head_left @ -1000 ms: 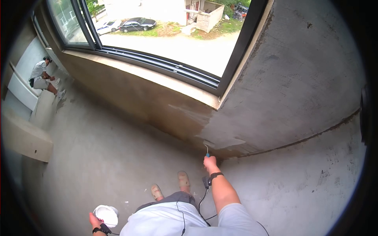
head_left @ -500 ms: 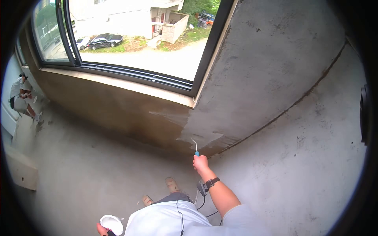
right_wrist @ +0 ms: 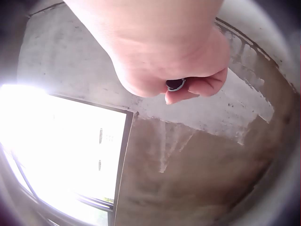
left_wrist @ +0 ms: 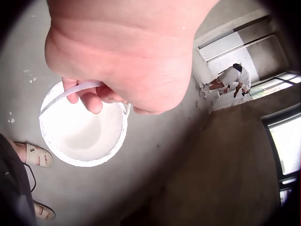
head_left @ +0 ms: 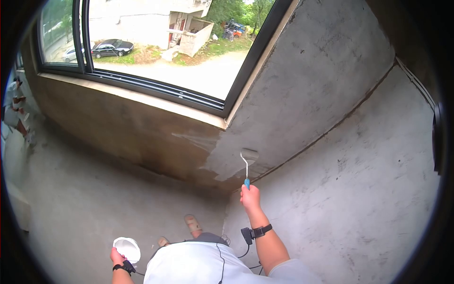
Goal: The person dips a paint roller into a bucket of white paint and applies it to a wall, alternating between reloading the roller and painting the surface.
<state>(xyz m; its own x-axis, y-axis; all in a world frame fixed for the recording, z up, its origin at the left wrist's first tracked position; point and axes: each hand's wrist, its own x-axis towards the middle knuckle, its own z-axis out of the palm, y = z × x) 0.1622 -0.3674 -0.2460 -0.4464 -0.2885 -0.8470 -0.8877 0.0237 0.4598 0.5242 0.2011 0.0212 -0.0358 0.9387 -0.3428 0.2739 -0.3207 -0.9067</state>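
Note:
My right hand (head_left: 250, 198) grips the blue handle of a paint roller (head_left: 247, 183), arm stretched forward. The pale roller head (head_left: 250, 154) lies against the grey-coated wall (head_left: 288, 104), right of the window's lower corner. Curled fingers surround the dark handle end (right_wrist: 175, 84) in the right wrist view, and the roller head is hidden there. Low on my left side, my left hand (head_left: 117, 256) holds a white bucket (head_left: 137, 247). The left wrist view shows its fingers hooked under the bucket's thin bail handle (left_wrist: 70, 93), with white liquid inside.
A dark-framed window (head_left: 156, 90) with a pale sill is above the brown, uncoated wall section (head_left: 118, 123). Another grey wall (head_left: 340, 208) meets this one at the right. A second person (left_wrist: 233, 80) bends over farther along the room. My sandals (head_left: 192, 223) stand on the concrete floor.
The roller has moved up and to the right along the wall with my right hand. My head view has turned right. The bucket stays in my left hand.

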